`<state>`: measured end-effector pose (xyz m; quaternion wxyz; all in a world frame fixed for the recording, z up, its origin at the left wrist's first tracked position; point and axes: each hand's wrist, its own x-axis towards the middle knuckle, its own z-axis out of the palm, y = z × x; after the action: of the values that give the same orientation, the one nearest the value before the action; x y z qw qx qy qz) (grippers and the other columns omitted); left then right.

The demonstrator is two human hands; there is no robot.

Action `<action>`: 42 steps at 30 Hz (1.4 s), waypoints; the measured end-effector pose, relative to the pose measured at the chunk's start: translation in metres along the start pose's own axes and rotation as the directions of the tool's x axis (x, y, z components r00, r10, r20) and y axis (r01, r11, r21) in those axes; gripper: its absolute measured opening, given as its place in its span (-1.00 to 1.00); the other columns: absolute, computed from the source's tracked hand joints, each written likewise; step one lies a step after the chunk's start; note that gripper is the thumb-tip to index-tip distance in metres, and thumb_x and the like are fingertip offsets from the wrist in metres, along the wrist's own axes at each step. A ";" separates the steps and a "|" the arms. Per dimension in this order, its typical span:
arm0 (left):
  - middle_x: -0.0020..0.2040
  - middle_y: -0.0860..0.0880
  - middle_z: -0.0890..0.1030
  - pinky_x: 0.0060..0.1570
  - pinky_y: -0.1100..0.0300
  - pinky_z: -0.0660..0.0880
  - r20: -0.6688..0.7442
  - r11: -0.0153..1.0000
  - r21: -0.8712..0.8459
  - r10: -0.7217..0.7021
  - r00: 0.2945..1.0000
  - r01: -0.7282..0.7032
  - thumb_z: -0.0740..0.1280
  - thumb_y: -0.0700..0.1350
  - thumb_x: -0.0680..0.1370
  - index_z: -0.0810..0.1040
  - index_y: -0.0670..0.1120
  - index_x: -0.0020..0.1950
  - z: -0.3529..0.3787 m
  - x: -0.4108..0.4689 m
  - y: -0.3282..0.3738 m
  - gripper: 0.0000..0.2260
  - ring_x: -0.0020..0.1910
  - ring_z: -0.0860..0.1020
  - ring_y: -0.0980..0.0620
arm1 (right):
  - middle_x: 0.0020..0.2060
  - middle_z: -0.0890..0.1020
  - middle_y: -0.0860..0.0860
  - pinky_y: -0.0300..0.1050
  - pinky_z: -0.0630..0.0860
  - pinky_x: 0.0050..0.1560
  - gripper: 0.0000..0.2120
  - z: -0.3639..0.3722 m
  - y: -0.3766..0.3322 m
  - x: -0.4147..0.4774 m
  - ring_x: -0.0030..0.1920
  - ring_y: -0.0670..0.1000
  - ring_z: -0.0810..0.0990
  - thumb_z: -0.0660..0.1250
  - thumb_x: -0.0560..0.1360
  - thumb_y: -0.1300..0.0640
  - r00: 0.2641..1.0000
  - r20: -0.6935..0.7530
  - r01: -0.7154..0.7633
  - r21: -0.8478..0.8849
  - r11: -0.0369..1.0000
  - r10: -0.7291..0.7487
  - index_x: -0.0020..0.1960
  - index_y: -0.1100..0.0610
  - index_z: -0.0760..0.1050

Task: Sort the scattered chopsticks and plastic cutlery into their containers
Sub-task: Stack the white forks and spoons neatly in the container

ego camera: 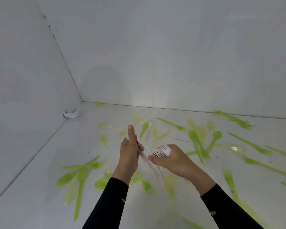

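**Both hands grip a bunch of white forks [161,151] above a white table [39,179] strewn with green cutlery.**

On my remote feed, two black sleeves [109,204] enter nearest the camera, below the forks. The right hand [170,160] has thumb and fingers curled round the tined heads. The left hand [129,151], just left of the forks, clamps the blurred white handles with one finger pointing straight up. Green spoons [80,176] lie flat on the table to the near left of the forks, and more green cutlery [198,146] is scattered to their right and beyond them. Farthest from the forks, a small white lump [71,114] sits where the table meets the corner of the white walls [155,63].
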<state>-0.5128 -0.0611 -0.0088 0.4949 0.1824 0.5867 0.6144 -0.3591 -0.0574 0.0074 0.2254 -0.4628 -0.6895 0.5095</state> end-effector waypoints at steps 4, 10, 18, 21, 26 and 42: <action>-0.03 -0.08 0.62 0.11 0.13 0.56 0.219 0.990 -0.107 -0.067 0.973 0.092 0.21 0.41 0.30 0.44 -0.22 0.20 0.011 -0.016 -0.004 -0.22 -0.12 0.59 0.05 | -0.51 0.34 -0.13 -0.16 0.20 -0.37 -0.63 -0.011 -0.004 -0.009 -0.46 -0.09 0.30 0.46 0.41 -0.01 1.000 -0.018 -0.024 -0.108 0.994 0.022 -0.43 0.03 0.34; -0.12 -0.08 0.64 0.07 0.12 0.57 0.195 0.993 -0.115 0.018 0.981 0.005 0.36 0.18 0.39 0.55 -0.23 -0.09 0.014 -0.026 0.004 -0.55 -0.12 0.60 0.02 | -0.30 0.60 -0.09 -0.11 0.45 -0.19 -0.74 -0.026 -0.022 -0.017 -0.21 -0.02 0.58 0.41 0.40 -0.15 0.997 -0.078 -0.029 -0.536 0.844 -0.015 -0.12 0.04 0.53; -0.38 0.00 0.35 -0.47 0.33 0.39 0.074 0.983 -0.170 0.079 0.994 -0.065 0.38 0.08 0.53 0.44 -0.12 -0.15 0.015 -0.028 0.005 -0.72 -0.48 0.36 0.12 | -0.31 0.46 -0.06 -0.22 0.28 -0.36 -0.91 -0.044 -0.019 -0.013 -0.36 -0.03 0.33 0.34 0.52 0.20 0.992 0.108 -0.085 0.188 0.979 0.065 -0.11 0.08 0.43; -0.32 0.04 0.36 -0.42 0.32 0.37 0.202 0.991 -0.126 0.074 0.977 -0.049 0.42 0.13 0.40 0.48 -0.10 -0.08 0.017 -0.033 0.008 -0.67 -0.39 0.35 0.13 | -0.22 0.60 0.08 -0.17 0.24 -0.35 -0.91 -0.051 -0.026 -0.007 -0.42 -0.06 0.28 0.26 0.55 0.32 0.988 0.105 -0.151 0.482 0.863 0.114 -0.07 0.18 0.50; -0.30 0.08 0.51 -0.32 0.27 0.37 0.452 0.988 0.042 0.114 0.885 -0.149 0.46 0.03 0.36 0.51 -0.15 -0.05 0.016 -0.040 0.000 -0.68 -0.32 0.39 0.12 | -0.23 0.50 0.11 -0.27 0.26 -0.51 -0.88 -0.044 -0.030 0.005 -0.50 -0.10 0.29 0.30 0.55 0.24 0.967 0.190 -0.256 0.724 0.641 0.171 0.06 0.26 0.48; -0.22 -0.12 0.59 -0.13 0.11 0.53 0.370 0.983 0.081 0.124 0.921 -0.165 0.50 0.24 0.37 0.52 -0.24 0.03 0.016 -0.023 -0.007 -0.43 -0.25 0.56 -0.02 | -0.14 0.68 0.16 -0.09 0.64 -0.15 -0.81 -0.035 -0.011 0.006 -0.11 0.10 0.70 0.34 0.56 0.19 0.969 0.205 -0.240 0.662 0.710 0.136 0.03 0.31 0.61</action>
<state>-0.4869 -0.0720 -0.0029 0.5371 0.3628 0.5032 0.5715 -0.3384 -0.0357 0.0295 0.2768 -0.3783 -0.4175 0.7784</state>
